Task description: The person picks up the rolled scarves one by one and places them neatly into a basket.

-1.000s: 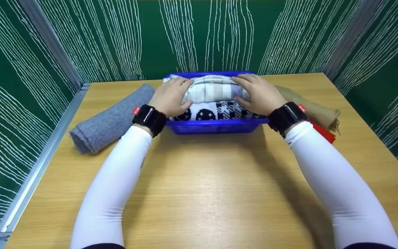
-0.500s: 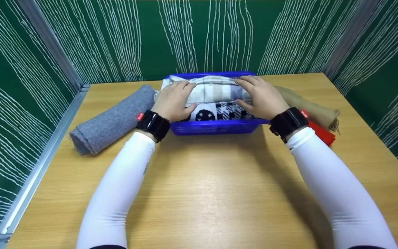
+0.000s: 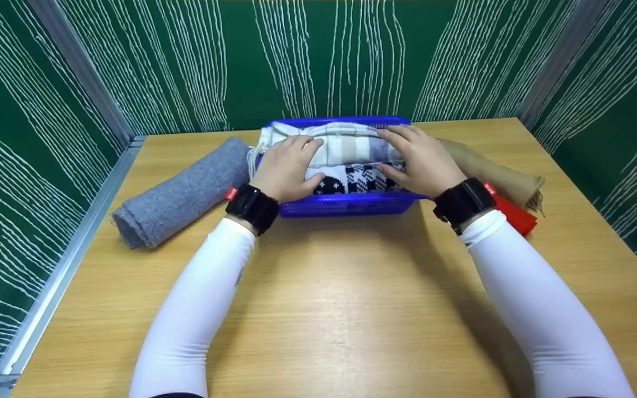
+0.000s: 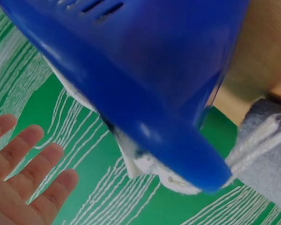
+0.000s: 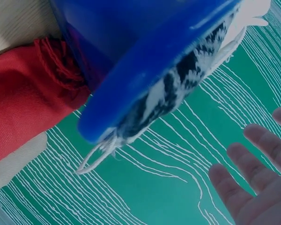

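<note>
A blue plastic basket [image 3: 346, 207] stands at the back of the table. In it lie a rolled pale plaid scarf [image 3: 346, 148] and, in front of that, a black-and-white patterned scarf [image 3: 365, 178]. My left hand [image 3: 285, 168] hovers over the basket's left end, fingers extended and spread. Over the right end is my right hand [image 3: 426, 163], its fingers also extended. Both wrist views show the fingers [image 4: 51, 164] straight and apart from the basket rim, holding nothing. White fringe [image 4: 260, 145] hangs out past the basket's left corner.
A rolled grey felt-like cloth [image 3: 186, 190] lies left of the basket. On the right are a rolled tan scarf [image 3: 495, 171] with fringe and a red scarf [image 3: 517, 216], partly behind my right wrist. Green walls with white lines enclose the wooden table [image 3: 346, 298].
My left hand has drifted right and toward me, uncovering the plaid scarf's left end and fringe. My right hand has shifted slightly toward me. The basket and scarves look nearly still.
</note>
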